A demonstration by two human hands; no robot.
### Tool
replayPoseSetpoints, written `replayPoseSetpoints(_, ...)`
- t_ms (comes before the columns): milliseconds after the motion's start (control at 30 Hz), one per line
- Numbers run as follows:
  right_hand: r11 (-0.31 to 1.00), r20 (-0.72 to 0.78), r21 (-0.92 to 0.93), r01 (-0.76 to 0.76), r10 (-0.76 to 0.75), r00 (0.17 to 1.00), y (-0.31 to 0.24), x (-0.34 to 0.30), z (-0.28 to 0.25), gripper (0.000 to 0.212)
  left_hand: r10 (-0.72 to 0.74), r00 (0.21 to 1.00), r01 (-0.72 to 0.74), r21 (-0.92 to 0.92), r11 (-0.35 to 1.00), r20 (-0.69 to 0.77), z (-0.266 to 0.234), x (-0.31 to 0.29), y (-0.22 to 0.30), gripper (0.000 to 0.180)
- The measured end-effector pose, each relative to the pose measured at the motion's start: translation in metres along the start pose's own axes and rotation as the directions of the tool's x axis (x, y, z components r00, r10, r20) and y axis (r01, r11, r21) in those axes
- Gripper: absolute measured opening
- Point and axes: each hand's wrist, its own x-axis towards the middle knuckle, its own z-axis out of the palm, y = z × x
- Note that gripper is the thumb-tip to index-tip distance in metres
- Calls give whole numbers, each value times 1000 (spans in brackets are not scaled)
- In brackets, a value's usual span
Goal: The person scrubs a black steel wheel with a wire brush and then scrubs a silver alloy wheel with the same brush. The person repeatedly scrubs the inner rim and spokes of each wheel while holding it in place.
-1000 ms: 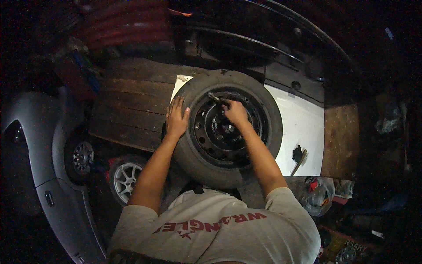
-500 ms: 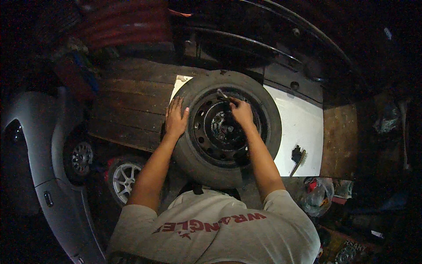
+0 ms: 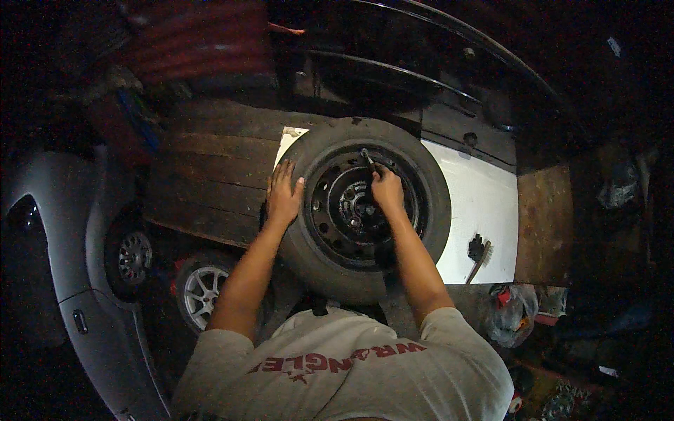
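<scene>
A car tire on a black steel rim lies flat in front of me, partly over a white board. My left hand rests on the tire's left sidewall with its fingers stretched out, holding nothing. In my right hand is a small brush, gripped by its dark handle. Its tip touches or hovers just over the far inner part of the rim; which one I cannot tell. The wet-looking hub shines near the middle.
On the white board lies a wooden-handled wire brush beside a dark piece. Wooden planks extend left. A silver-spoked wheel and a grey car body stand lower left; a clear plastic bag sits lower right.
My right hand has shifted slightly right and away from me, and the brush tip has swung right along the far side of the rim. My left hand stays on the tire.
</scene>
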Motion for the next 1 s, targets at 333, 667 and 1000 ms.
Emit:
replayPoseSetpoints(333,993,166,-122,-2,22,986,-29,-9,14,34,-9,1000,9,3,1000,-20,-1,0,0,55)
replayPoseSetpoints(667,998,97,-42,-44,48,994,-12,1,-5,33,-14,1000,14,15,1000,-21,2,0,-3,56)
replayPoseSetpoints(1000,992,230,-105,66,-40,972,-37,-18,8,33,-42,999,42,-7,999,0,-3,1,0,56)
